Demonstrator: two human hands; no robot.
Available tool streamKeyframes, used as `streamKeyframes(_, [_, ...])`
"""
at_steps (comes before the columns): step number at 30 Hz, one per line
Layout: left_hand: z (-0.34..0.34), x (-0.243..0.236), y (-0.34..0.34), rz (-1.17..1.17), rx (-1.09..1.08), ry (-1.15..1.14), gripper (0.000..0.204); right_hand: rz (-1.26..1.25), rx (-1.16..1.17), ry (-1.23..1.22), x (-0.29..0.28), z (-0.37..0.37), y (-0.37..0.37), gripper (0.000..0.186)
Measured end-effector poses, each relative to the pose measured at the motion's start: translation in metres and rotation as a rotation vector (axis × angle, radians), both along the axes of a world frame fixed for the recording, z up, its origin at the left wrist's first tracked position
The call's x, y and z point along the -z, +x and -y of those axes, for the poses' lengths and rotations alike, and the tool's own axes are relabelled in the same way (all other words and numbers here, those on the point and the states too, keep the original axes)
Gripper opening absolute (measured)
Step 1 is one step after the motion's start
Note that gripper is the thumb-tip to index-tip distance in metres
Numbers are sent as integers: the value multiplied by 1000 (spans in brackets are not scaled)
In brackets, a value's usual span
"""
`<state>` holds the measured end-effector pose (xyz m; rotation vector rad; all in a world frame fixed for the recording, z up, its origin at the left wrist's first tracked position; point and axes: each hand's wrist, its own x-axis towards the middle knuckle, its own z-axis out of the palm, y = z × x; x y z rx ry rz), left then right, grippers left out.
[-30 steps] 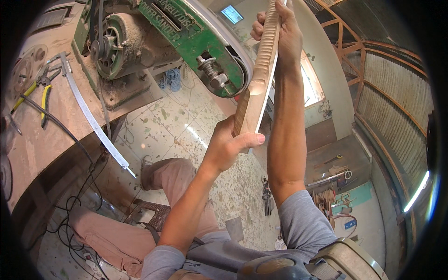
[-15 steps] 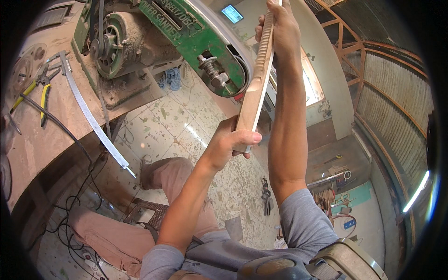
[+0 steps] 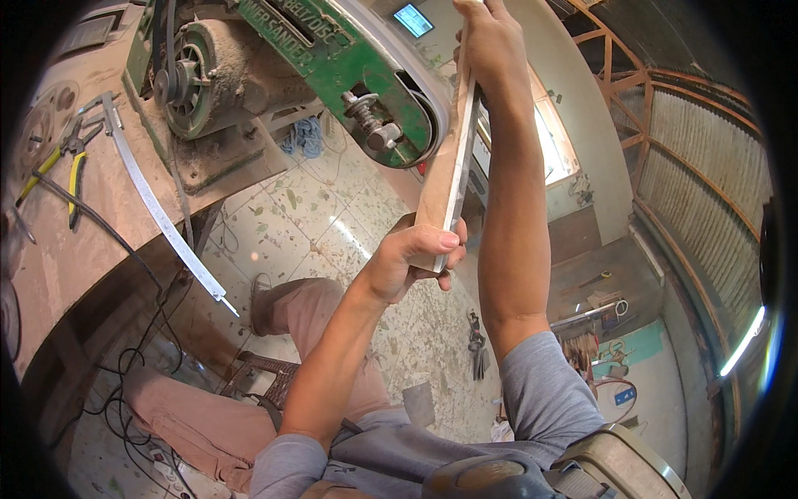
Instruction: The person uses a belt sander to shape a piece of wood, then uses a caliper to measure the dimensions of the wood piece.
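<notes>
Board [image 3: 435,198] lies beside the sander [image 3: 407,133], contact unclear; left hand [image 3: 407,256] has fingers closed on its near end, right hand [image 3: 495,54] grips further up; apparently sanding; next move calls for steady pressure.

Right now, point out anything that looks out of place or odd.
The caliper juts well past the edge of the bench, so it might get knocked off. Below, the black cable tangles in loose loops near the left leg, a possible snag. The motor looks caked with dust.
</notes>
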<state>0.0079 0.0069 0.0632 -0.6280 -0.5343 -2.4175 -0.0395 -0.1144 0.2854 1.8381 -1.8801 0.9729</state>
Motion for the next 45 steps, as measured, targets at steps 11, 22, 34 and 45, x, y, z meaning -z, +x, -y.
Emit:
streamKeyframes(11, [3, 3, -11, -308, 232, 42, 47, -246, 265, -5, 1, -2, 6, 63])
streamKeyframes(22, [-5, -13, 10, 111, -215, -28, 47, 229, -174, 55, 0, -1, 12, 63])
streamKeyframes(34, [-11, -14, 3, 305, -806, -132, 42, 913, -786, 204, 4, -9, -4, 32])
streamKeyframes(45, [7, -5, 5, 188, -493, -144, 47, 724, -570, 3, 6, -13, 8, 35])
